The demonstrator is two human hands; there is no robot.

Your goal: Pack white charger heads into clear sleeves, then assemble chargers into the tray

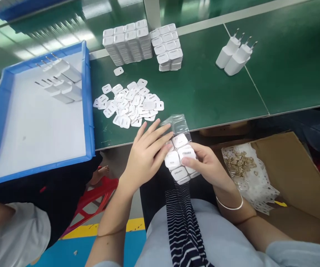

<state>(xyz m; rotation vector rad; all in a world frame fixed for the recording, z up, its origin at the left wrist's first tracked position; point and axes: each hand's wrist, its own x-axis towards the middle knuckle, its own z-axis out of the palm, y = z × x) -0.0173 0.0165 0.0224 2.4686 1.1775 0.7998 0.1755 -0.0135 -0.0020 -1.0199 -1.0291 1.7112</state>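
Observation:
A pack of white rounded-square charger face plates [178, 173], several with small printed lettering, is held just off the bench's front edge. My right hand [208, 163] grips its right side, thumb on top and the other fingers mostly behind. My left hand [148, 154] reaches over the pack's left side with fingers stretched out and apart, the thumb touching the plates. Clear plastic film [178, 124] extends from the pack's far end beyond my left fingertips. Past the hands, a loose heap of similar white plates [132, 104] lies on the green bench [198, 96].
Two stacks of plate sheets [129, 46] [168, 52] stand at the back. White plug chargers [236, 55] stand at right; others lie in a blue-rimmed tray [89, 111] at left. A cardboard box [296, 174] with scraps is lower right. Another person's sleeve [29, 230] is lower left.

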